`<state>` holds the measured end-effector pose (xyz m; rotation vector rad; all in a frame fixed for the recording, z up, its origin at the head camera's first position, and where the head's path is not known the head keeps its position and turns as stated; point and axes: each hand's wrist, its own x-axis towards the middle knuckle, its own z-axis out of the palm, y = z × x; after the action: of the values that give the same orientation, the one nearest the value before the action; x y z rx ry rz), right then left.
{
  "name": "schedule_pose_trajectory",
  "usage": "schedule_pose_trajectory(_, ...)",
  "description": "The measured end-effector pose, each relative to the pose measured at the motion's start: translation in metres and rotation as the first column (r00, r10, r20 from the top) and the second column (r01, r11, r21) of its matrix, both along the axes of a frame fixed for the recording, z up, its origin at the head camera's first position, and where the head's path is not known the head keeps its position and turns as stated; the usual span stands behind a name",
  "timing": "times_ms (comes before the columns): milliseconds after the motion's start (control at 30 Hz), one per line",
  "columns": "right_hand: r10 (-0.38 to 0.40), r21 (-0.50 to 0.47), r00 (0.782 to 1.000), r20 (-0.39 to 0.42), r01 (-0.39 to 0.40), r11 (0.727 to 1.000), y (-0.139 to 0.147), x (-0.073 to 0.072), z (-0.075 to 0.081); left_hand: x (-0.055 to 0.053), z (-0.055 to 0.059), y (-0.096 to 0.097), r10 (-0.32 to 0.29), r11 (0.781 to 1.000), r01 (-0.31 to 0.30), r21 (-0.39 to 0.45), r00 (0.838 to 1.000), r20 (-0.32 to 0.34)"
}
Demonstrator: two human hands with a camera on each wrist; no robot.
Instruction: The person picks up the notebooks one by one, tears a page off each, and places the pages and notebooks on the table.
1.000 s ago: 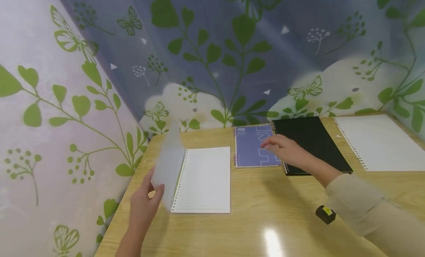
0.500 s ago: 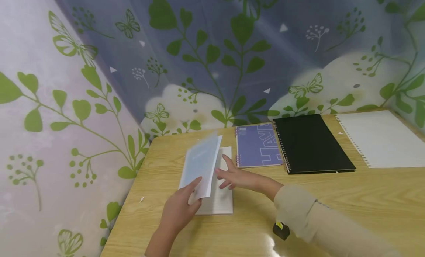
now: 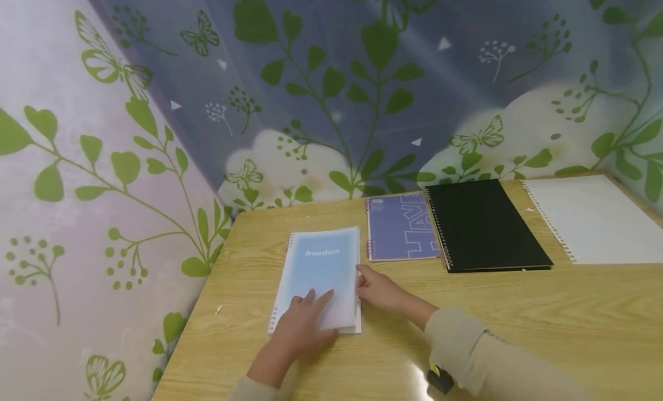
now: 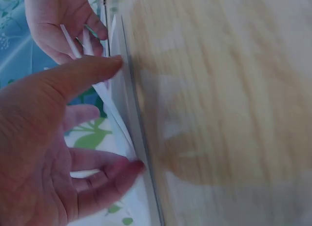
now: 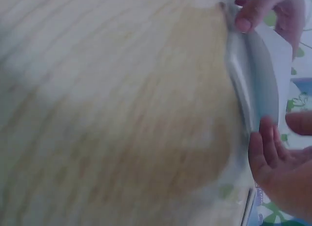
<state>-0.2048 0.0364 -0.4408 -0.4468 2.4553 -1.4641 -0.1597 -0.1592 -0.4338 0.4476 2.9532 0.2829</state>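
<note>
A spiral notebook (image 3: 323,268) with a pale blue cover marked "freedom" lies at the left of the table, its cover swung nearly flat over lined pages. My left hand (image 3: 303,326) rests on the cover's lower part, fingers spread. Along the notebook's right edge my right hand (image 3: 380,289) touches the cover and pages with its fingertips. In the left wrist view, the sheets stand slightly lifted beside my left hand (image 4: 48,138). The right wrist view has the fingers of my right hand (image 5: 280,165) extended against the bent cover (image 5: 265,80).
To the right lie a purple spiral notebook (image 3: 399,228), a black spiral notebook (image 3: 489,228) overlapping its edge, and a white sheet-topped pad (image 3: 601,220). A small black object with a yellow mark (image 3: 440,380) sits by my right sleeve. Patterned fabric (image 3: 311,102) hangs behind the table (image 3: 233,355).
My left hand has swung the blue cover from the left over the lined pages to the right. My right hand has come left from above the purple notebook to the blue notebook's edge.
</note>
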Motion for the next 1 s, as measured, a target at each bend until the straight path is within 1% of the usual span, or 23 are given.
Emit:
schedule_pose_trajectory(67, -0.026, 0.092, 0.998, -0.052, 0.031, 0.995, 0.0, 0.002, -0.004, 0.0, 0.001, 0.004, 0.005, 0.999, -0.004, -0.039, 1.0, 0.01)
schedule_pose_trajectory(133, -0.029, 0.188, 0.995, -0.093, 0.046, 0.981, -0.001, 0.005, -0.007, 0.001, 0.004, 0.006, 0.003, 0.997, -0.002, -0.082, 1.0, 0.011)
schedule_pose_trajectory(200, -0.005, 0.288, 0.992, -0.129, 0.042, 0.957, -0.003, 0.008, -0.009, 0.001, 0.006, 0.008, 0.006, 0.992, -0.002, -0.127, 1.0, 0.028)
schedule_pose_trajectory(267, 0.029, 0.377, 0.983, -0.182, 0.043, 0.925, -0.006, 0.01, -0.011, 0.0, 0.007, 0.008, 0.017, 0.986, -0.01, -0.167, 0.999, 0.043)
schedule_pose_trajectory(333, 0.068, 0.436, 0.969, -0.238, 0.044, 0.899, -0.011, 0.01, -0.013, -0.002, 0.007, 0.007, 0.038, 0.98, -0.029, -0.195, 0.998, 0.047)
schedule_pose_trajectory(400, 0.086, 0.465, 0.96, -0.267, 0.05, 0.884, -0.014, 0.009, -0.014, -0.004, 0.008, 0.006, 0.065, 0.977, -0.055, -0.208, 0.997, 0.039)
schedule_pose_trajectory(500, 0.085, 0.483, 0.959, -0.27, 0.058, 0.874, -0.017, 0.006, -0.016, -0.008, 0.007, 0.005, 0.088, 0.976, -0.082, -0.2, 0.996, 0.018)
schedule_pose_trajectory(600, 0.078, 0.479, 0.961, -0.267, 0.062, 0.876, -0.016, 0.003, -0.017, -0.011, 0.007, 0.005, 0.096, 0.978, -0.089, -0.189, 0.995, 0.026)
schedule_pose_trajectory(633, 0.072, 0.462, 0.962, -0.262, 0.06, 0.885, -0.015, 0.002, -0.017, -0.012, 0.008, 0.006, 0.098, 0.977, -0.09, -0.191, 0.995, 0.033)
schedule_pose_trajectory(700, 0.045, 0.405, 0.964, -0.261, 0.067, 0.912, -0.01, 0.0, -0.018, -0.014, 0.009, 0.006, 0.103, 0.975, -0.092, -0.2, 0.994, 0.045)
schedule_pose_trajectory(767, 0.004, 0.341, 0.965, -0.261, 0.088, 0.936, -0.001, -0.004, -0.015, -0.017, 0.012, 0.007, 0.09, 0.976, -0.082, -0.202, 0.996, 0.03)
schedule_pose_trajectory(833, -0.057, 0.283, 0.963, -0.262, 0.133, 0.95, 0.014, -0.01, -0.01, -0.021, 0.015, 0.008, 0.071, 0.98, -0.07, -0.186, 0.997, -0.005)
schedule_pose_trajectory(867, -0.093, 0.273, 0.96, -0.265, 0.167, 0.947, 0.025, -0.014, -0.007, -0.024, 0.018, 0.01, 0.059, 0.985, -0.062, -0.164, 0.998, -0.026)
schedule_pose_trajectory(933, -0.172, 0.274, 0.95, -0.261, 0.244, 0.93, 0.049, -0.024, 0.0, -0.035, 0.024, 0.017, 0.04, 0.995, -0.044, -0.089, 0.998, -0.05)
schedule_pose_trajectory(1000, -0.252, 0.284, 0.939, -0.235, 0.314, 0.906, 0.075, -0.035, 0.006, -0.051, 0.029, 0.028, 0.04, 0.999, -0.039, 0.024, 0.999, -0.029)
